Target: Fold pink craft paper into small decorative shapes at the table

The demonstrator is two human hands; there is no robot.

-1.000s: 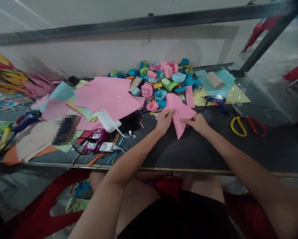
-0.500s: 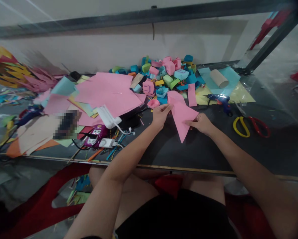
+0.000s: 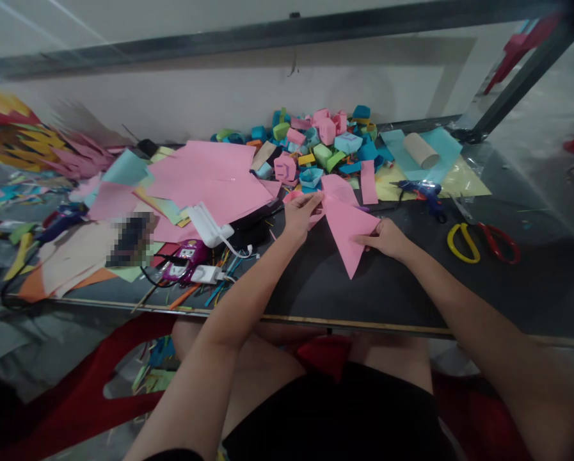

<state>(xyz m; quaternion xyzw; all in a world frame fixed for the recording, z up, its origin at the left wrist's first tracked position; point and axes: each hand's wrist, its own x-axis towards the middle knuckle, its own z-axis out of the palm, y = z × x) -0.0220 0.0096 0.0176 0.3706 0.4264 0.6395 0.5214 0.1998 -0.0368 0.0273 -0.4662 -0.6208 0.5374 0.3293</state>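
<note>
A pink paper sheet (image 3: 348, 229), folded into a pointed shape, lies on the dark tabletop (image 3: 402, 288) with its tip toward me. My left hand (image 3: 300, 216) pinches its upper left corner. My right hand (image 3: 386, 238) holds its right edge, fingers pressed on the paper. Behind the sheet sits a heap of small folded paper boxes (image 3: 318, 147) in pink, blue, green and yellow.
Large pink sheets (image 3: 205, 179) and mixed coloured paper cover the left of the table. A white charger (image 3: 208, 227), a purple device (image 3: 183, 259) and cables lie nearby. To the right are a blue glue gun (image 3: 423, 192), yellow-and-red scissors (image 3: 481, 240) and a cardboard roll (image 3: 421, 150).
The pink sheet has been folded narrower into a triangle pointing toward me. My left hand has shifted up and left along its top corner; my right hand stays on the right edge.
</note>
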